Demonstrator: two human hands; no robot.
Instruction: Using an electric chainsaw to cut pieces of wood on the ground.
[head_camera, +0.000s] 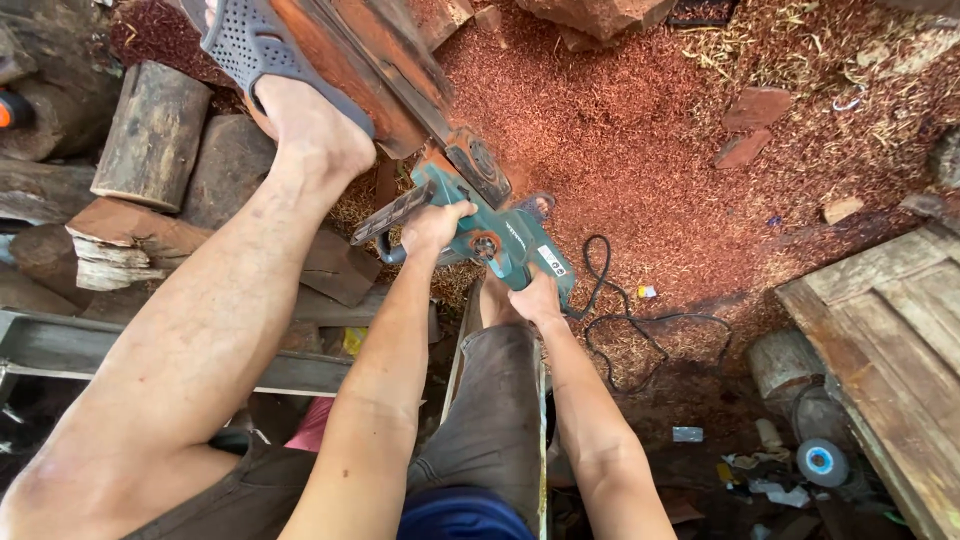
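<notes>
Two hands grip one teal electric chainsaw (505, 245), and both are clenched on it. Largest in view is the ground, covered in reddish sawdust (620, 130) that lies thickest around the cut. Next in size is the reddish-brown timber slab (370, 60), running up and to the left; a bare leg extends over it and the foot in a grey perforated sandal (255, 45) presses down on its upper face, a placement judged to pin the piece against the saw's pull. A stack of short logs (150, 135) lies to the left, and a weathered wooden panel (885, 320) sits at lower right, well apart from the work. The chainsaw itself lies just below the slab, its bar angled up along the slab's edge, where the bar meets the wood. The left hand (435, 225) is closed around the front handle bar, steadying the nose; the right hand (535, 300) is closed on the rear grip, where the trigger would sit, though the trigger finger is hidden. A black power cord (610, 300) trails from the rear, looping clear to the right of the blade.
</notes>
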